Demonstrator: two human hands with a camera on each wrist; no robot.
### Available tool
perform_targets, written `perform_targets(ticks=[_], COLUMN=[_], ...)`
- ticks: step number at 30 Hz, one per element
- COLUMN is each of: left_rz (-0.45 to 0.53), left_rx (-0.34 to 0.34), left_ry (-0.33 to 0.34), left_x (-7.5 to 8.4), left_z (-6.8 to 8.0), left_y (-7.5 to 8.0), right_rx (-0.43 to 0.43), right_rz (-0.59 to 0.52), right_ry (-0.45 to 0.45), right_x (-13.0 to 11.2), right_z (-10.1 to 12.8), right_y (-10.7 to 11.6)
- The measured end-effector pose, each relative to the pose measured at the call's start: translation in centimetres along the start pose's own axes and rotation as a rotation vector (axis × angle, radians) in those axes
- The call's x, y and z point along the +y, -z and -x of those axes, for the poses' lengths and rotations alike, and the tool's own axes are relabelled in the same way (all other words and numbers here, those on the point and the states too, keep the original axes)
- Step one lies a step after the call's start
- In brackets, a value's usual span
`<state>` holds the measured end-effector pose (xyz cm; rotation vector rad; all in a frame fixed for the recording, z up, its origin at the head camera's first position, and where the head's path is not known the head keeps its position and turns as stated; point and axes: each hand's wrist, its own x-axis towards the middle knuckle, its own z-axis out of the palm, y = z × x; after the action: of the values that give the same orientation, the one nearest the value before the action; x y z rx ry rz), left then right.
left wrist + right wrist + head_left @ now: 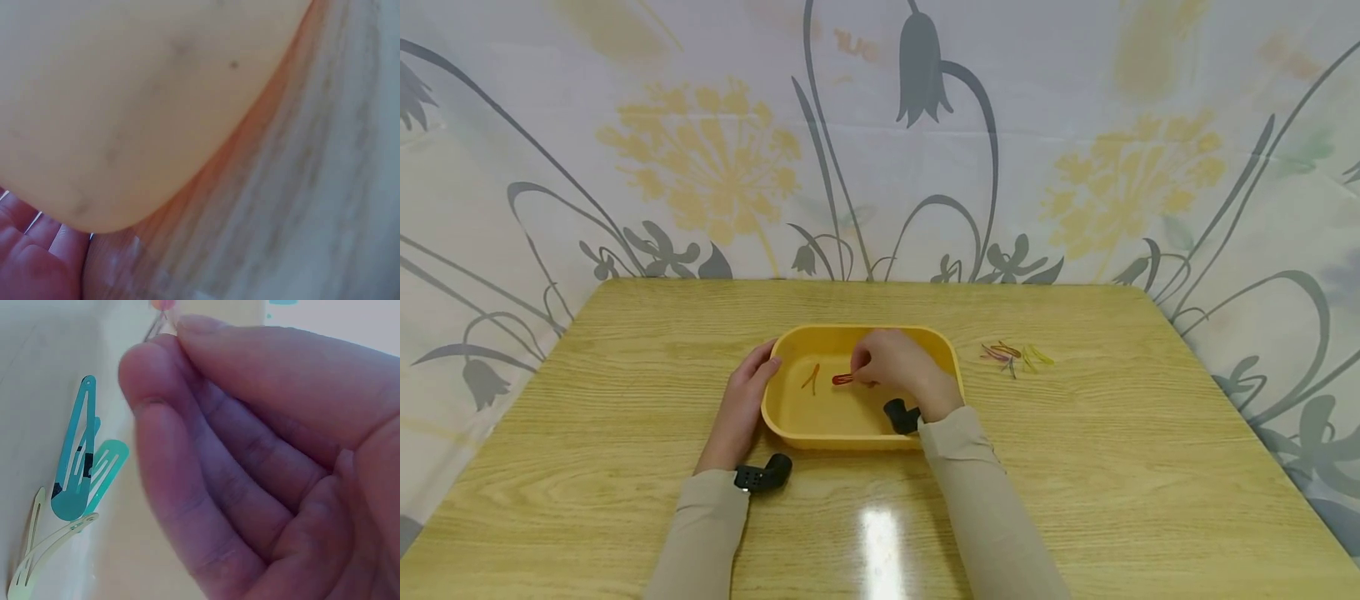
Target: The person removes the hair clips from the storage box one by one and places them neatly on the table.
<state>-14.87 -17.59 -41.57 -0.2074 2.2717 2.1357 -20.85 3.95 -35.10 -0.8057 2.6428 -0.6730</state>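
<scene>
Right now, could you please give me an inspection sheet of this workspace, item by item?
Surface: light wood-grain table, with a glare spot near the front edge.
Job's things: yellow rounded plastic tray at centre; an orange hair clip lies inside it; a red hair clip is pinched over the tray.
Clutter: small pile of mixed-colour hair clips on the table, right of the tray and apart from it.
Grippers: left hand rests against the tray's left wall; right hand pinches the red clip between thumb and fingers.
Cables: nothing seen; a black wrist camera sits on each wrist.
Surroundings: pale floral curtain behind and beside the table.
</scene>
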Motion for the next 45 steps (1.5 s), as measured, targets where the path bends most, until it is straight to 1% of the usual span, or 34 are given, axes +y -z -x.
perform_targets(ticks=[8, 13, 17, 20, 28, 32, 37, 45], left_rz=[0.003, 0.007, -0.004, -0.009, -0.007, -0.003, 0.014, 0.005], left_rx=[0.006, 0.003, 0.003, 0.000, -0.007, -0.010, -0.013, -0.012], left_ry=[0.013, 0.012, 0.009, 0.007, 0.007, 0.010, 0.018, 0.017], left_x=[0.0, 0.1, 0.0, -0.1, 0.0, 0.0, -0.1, 0.0], left_z=[0.0, 0.1, 0.1, 0.0, 0.1, 0.0, 0.0, 0.0], left_y=[-0.1, -0.1, 0.0, 0.1, 0.0, 0.0, 0.0, -0.1], right_rx=[0.007, 0.009, 0.028, 0.052, 0.138, 0.178, 0.194, 0.219], right_rz=[-0.065, -0.085, -0.106, -0.116, -0.070, -0.068, -0.085, -0.097], right_ry=[0.003, -0.015, -0.034, -0.030, -0.021, -0.024, -0.005, 0.010], right_x=[0.3, 0.3, 0.5, 0.5, 0.7, 0.6, 0.5, 0.2], right_z=[-0.1, 0.1, 0.1, 0.4, 1.2, 1.4, 1.6, 1.8], right_y=[0.5, 1.0, 1.4, 1.9, 2.8, 3.0, 3.3, 3.5])
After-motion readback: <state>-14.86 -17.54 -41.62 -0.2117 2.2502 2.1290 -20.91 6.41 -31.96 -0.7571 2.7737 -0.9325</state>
